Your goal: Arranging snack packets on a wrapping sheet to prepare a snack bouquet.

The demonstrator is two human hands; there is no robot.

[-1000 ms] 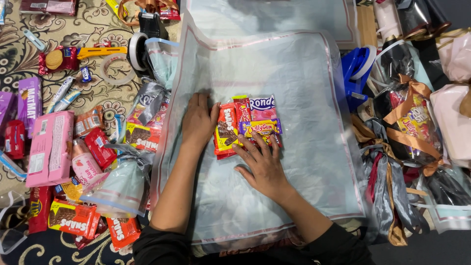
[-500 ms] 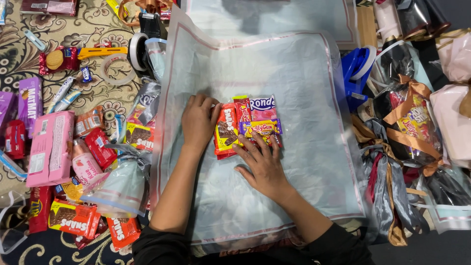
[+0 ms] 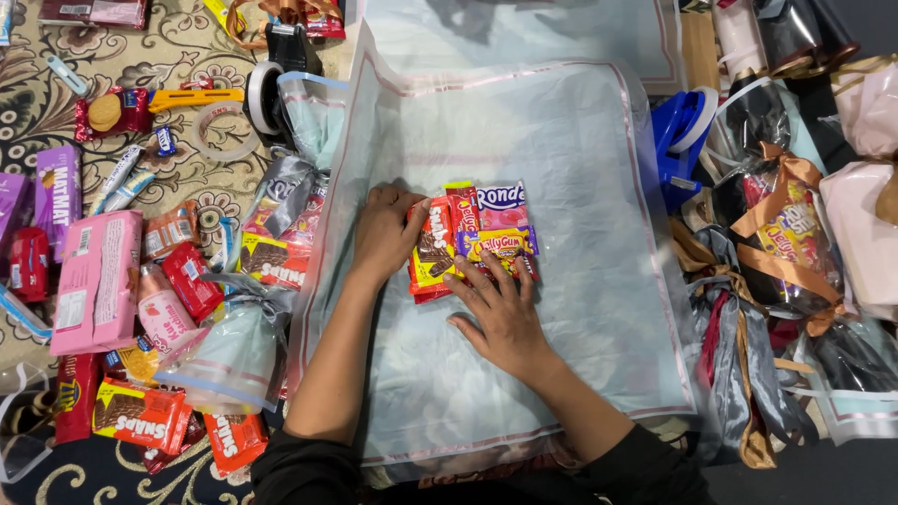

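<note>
Patterned carpet carries a pale blue translucent wrapping sheet (image 3: 561, 140). At its centre, the right hand (image 3: 500, 313) presses flat and the left hand (image 3: 383, 229) cups a small pile of colourful snack packets (image 3: 472, 238); gathered, sheet unfolded. Left of it, wrapped bundles (image 3: 234, 351), then a tape dispenser (image 3: 271, 84).

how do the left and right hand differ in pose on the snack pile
The left hand lies curled against the left edge of the snack packets, fingers bent; the right hand is spread flat, fingers splayed over the pile's lower edge. The left reaches in from the side, the right from below. Both touch the packets on the pale wrapping sheet.
</note>
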